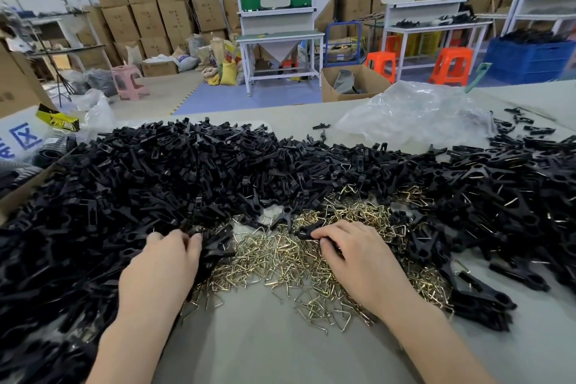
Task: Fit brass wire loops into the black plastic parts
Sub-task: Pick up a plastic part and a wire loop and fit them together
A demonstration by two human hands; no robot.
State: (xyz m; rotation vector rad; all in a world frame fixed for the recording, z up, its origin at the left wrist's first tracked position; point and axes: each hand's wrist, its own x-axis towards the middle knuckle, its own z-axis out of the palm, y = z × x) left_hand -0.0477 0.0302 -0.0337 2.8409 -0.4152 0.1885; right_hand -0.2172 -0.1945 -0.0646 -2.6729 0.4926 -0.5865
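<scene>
Loops (280,259) of thin brass wire, bent into triangles, lie heaped on the matte grey surface (280,349) between both hands. The right hand (352,256) pinches a forked black part (307,232); the left hand (162,268) grips a second part (215,248) at the edge of the glossy plastic heap (156,171).

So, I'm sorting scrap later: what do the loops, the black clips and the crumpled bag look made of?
Loops: metal wire, brass-coloured, shiny, judging by glints. Clips: probably moulded plastic, matte black, uniform dull surfaces. Bag: thin clear plastic film, crinkled, with glare.
</scene>
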